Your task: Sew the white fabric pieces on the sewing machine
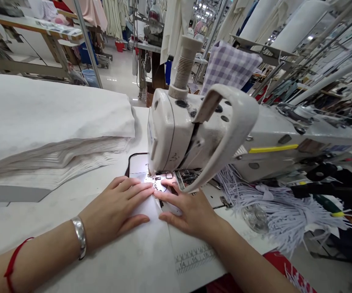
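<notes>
Both hands down flat: left hand (pixel 115 209) and right hand (pixel 191 211) press the white cloth (pixel 152 206), fingers stretched out, nothing pinched, right under the sewing machine (pixel 200 130) needle. White table (pixel 72 203) beneath, ruler (pixel 194 258) at its edge. Fabric stack (pixel 42 122) left, white strips (pixel 285 215) right, hanging garments behind.

A thick stack of white fabric pieces (pixel 42 134) lies at left. Loose white cord strips (pixel 281 213) sprawl at right. A lilac gingham cloth (pixel 229 65) hangs behind.
</notes>
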`<action>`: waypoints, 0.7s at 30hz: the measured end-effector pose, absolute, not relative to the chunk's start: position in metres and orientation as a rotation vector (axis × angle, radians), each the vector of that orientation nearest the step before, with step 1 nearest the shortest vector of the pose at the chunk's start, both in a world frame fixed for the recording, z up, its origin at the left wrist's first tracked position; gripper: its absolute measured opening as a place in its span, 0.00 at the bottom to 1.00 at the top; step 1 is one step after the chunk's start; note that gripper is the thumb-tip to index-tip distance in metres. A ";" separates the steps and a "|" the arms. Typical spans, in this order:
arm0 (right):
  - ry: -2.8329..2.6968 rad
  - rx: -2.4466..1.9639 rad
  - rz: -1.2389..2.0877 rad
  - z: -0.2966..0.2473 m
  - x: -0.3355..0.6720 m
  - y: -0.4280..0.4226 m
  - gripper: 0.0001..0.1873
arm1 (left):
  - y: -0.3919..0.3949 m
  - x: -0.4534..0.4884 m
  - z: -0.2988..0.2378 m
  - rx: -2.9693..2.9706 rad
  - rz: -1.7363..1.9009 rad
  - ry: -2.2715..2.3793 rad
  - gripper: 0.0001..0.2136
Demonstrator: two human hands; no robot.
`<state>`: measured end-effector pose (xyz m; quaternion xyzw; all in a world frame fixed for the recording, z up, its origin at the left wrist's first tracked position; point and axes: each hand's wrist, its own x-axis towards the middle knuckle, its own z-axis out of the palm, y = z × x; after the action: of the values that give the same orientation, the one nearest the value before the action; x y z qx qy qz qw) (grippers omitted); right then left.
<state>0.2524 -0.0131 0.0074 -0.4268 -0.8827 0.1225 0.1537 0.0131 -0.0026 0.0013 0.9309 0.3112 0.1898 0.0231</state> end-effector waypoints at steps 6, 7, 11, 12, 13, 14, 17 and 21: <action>-2.360 -1.532 0.267 0.009 0.228 -0.018 0.20 | -0.004 0.010 0.002 2.866 0.585 0.941 0.23; -2.306 -1.619 0.198 0.008 0.221 -0.018 0.19 | -0.005 0.010 0.003 2.866 0.584 0.939 0.23; -2.200 -1.834 0.065 0.002 0.199 -0.017 0.11 | -0.006 0.010 0.004 2.870 0.569 0.963 0.24; -2.193 -1.871 0.067 0.002 0.196 -0.017 0.10 | -0.007 0.010 0.004 2.876 0.562 0.970 0.25; -2.183 -1.910 0.071 0.002 0.194 -0.017 0.10 | -0.007 0.009 0.004 2.882 0.556 0.976 0.25; -2.167 -1.946 0.074 0.002 0.193 -0.017 0.10 | -0.008 0.009 0.003 2.889 0.551 0.979 0.25; -2.111 -2.004 0.087 0.001 0.194 -0.016 0.10 | -0.008 0.008 0.002 2.895 0.537 0.977 0.24; -2.085 -1.990 0.114 -0.003 0.197 -0.012 0.10 | -0.006 0.008 0.001 2.886 0.547 0.974 0.23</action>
<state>0.1969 -0.0116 -0.0030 -0.6841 -0.7170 0.0391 0.1281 0.0080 -0.0061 0.0013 0.9323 0.3148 0.1768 0.0234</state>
